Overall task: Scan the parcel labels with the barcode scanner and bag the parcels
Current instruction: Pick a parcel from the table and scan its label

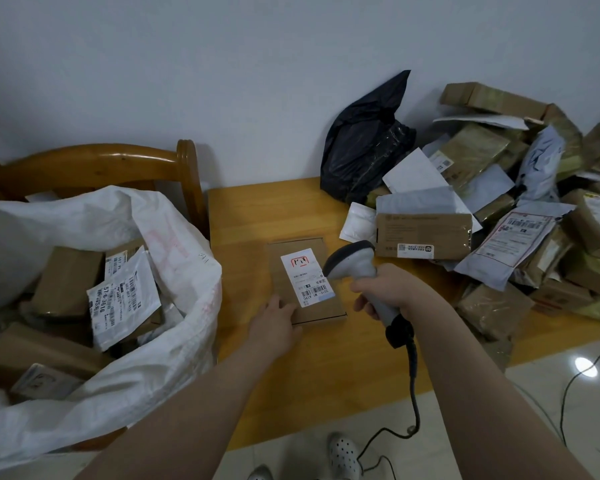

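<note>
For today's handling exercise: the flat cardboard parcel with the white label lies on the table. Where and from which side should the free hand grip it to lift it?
Grip the flat cardboard parcel by its near-left edge, where the left hand already rests. It lies flat and thin, so a pinch works there. The right hand holds the scanner over the right side.

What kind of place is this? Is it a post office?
Probably not a real post office. It looks like a small parcel sorting spot in a plain room: a pile of parcels on a wooden table, a white sack of boxes, and a scanner in the right hand.
</note>
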